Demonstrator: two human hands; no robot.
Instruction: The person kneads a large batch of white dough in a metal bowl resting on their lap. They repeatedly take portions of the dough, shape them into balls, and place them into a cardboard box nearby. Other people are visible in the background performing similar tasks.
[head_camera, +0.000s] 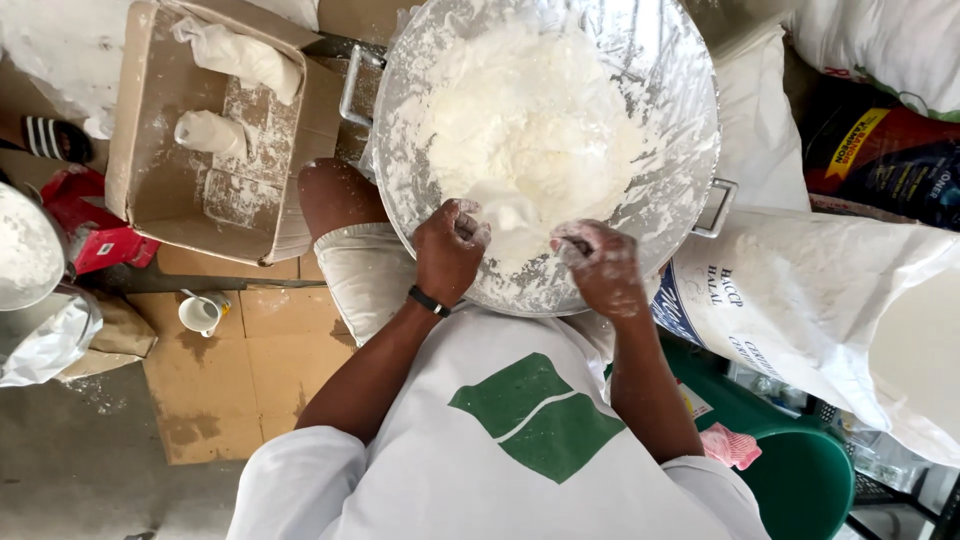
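White shirt (500, 450) below; both hands (448, 250) knead dough (530, 130).

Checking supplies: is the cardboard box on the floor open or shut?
Open: the cardboard box has its flaps spread, showing a floury inside with white bundles.

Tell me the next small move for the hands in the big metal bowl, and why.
Probably push both hands, left hand and right hand, forward into the white dough. They sit at the near rim of the metal bowl, while most of the mass lies ahead.
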